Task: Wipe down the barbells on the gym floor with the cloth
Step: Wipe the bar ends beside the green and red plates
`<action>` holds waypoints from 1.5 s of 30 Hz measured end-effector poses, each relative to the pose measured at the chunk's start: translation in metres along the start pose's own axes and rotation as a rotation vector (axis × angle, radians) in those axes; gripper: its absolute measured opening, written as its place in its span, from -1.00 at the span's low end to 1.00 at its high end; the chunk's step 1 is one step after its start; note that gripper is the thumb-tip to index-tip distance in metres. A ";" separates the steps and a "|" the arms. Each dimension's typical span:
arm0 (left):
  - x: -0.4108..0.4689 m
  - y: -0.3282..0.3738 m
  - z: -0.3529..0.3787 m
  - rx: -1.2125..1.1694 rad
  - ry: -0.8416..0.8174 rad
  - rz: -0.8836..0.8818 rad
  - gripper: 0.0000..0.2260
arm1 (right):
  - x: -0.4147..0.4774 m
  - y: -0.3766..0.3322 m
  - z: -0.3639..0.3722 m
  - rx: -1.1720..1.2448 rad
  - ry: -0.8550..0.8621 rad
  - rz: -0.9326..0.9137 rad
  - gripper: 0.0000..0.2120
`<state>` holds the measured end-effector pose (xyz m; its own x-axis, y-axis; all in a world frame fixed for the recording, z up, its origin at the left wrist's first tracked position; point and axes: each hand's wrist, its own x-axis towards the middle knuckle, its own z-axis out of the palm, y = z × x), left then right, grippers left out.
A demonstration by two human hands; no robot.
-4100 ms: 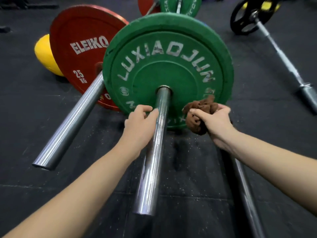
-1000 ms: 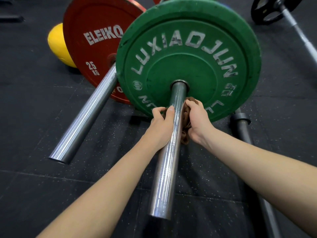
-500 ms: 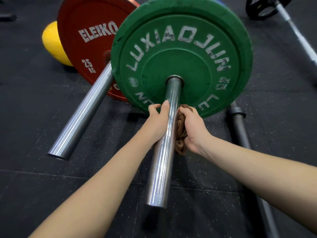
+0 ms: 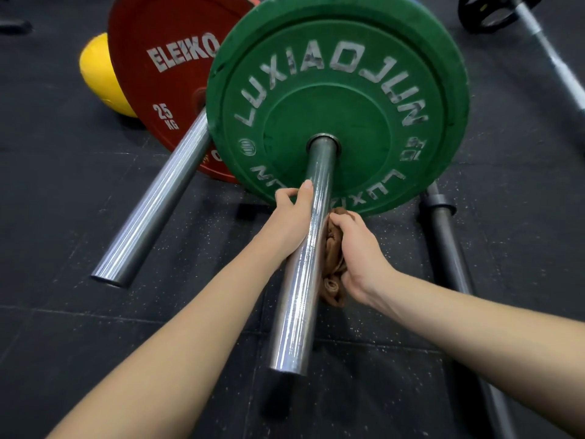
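A chrome barbell sleeve (image 4: pixel 300 299) juts toward me out of a green plate (image 4: pixel 342 99) marked LUXIAOJUN. My left hand (image 4: pixel 289 223) grips the sleeve from its left side, thumb lying along the top. My right hand (image 4: pixel 357 251) holds a bunched brown cloth (image 4: pixel 332 264) pressed against the sleeve's right side, midway along it. The underside of the sleeve is hidden.
A second chrome sleeve (image 4: pixel 155 207) with a red ELEIKO 25 kg plate (image 4: pixel 164 74) lies to the left, a yellow object (image 4: pixel 98 74) behind it. A dark bare bar (image 4: pixel 449 258) lies on the black rubber floor at right. Another bar (image 4: pixel 550 55) with a black plate (image 4: pixel 493 11) sits far right.
My right hand has drawn the cloth back along the sleeve, away from the green plate and toward me. My left hand keeps its grip in the same spot.
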<state>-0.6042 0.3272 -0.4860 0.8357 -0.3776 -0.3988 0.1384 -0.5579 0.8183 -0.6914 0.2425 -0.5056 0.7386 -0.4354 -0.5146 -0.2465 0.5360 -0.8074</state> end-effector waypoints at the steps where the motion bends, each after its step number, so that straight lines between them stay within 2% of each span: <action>1: 0.001 -0.001 0.000 0.004 -0.001 -0.001 -0.50 | 0.001 -0.004 0.002 0.010 0.012 0.004 -0.84; 9: -0.001 -0.003 -0.001 0.050 -0.003 -0.019 -0.39 | -0.045 0.018 -0.004 -0.089 -0.031 0.070 -0.81; 12: -0.003 -0.001 -0.001 0.065 -0.009 -0.025 -0.41 | -0.077 0.040 -0.011 -0.203 -0.057 0.103 -0.83; 19: -0.004 0.000 0.002 0.065 0.001 -0.022 -0.51 | -0.067 0.019 -0.005 -0.120 0.014 0.090 -0.83; 25: -0.010 0.001 0.002 0.085 0.017 -0.016 -0.55 | -0.096 0.040 -0.012 -0.229 -0.006 0.104 -0.83; 30: -0.015 0.004 0.000 0.103 0.050 -0.005 -0.56 | -0.119 0.049 -0.026 -0.498 -0.037 -0.006 -0.92; 34: -0.020 0.008 0.001 0.084 0.041 0.002 -0.56 | -0.147 0.014 -0.040 -0.638 -0.244 -0.161 -0.98; 36: -0.020 0.006 -0.001 0.078 0.066 0.005 -0.50 | -0.149 -0.015 -0.036 -0.665 -0.288 -0.305 -0.97; 39: -0.034 0.008 -0.016 -0.049 0.076 0.073 -0.48 | -0.129 -0.057 -0.008 -0.530 -0.288 -0.449 -0.96; 41: -0.060 0.013 -0.038 -0.280 0.011 0.174 -0.71 | -0.105 -0.078 0.023 -0.429 -0.250 -0.527 -0.87; 42: -0.068 0.018 -0.050 -0.418 -0.051 0.198 -0.75 | -0.093 -0.085 0.040 -0.377 -0.239 -0.572 -0.77; 44: -0.086 0.031 -0.079 -0.552 -0.090 0.191 -0.68 | -0.078 -0.095 0.073 -0.269 -0.276 -0.624 -0.65; 45: -0.095 0.035 -0.100 -0.586 -0.086 0.162 -0.62 | -0.074 -0.097 0.090 -0.250 -0.323 -0.646 -0.65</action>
<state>-0.6255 0.4177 -0.3782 0.8279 -0.4959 -0.2620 0.3026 0.0017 0.9531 -0.6657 0.2877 -0.3634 0.9218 -0.3526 0.1610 0.1904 0.0503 -0.9804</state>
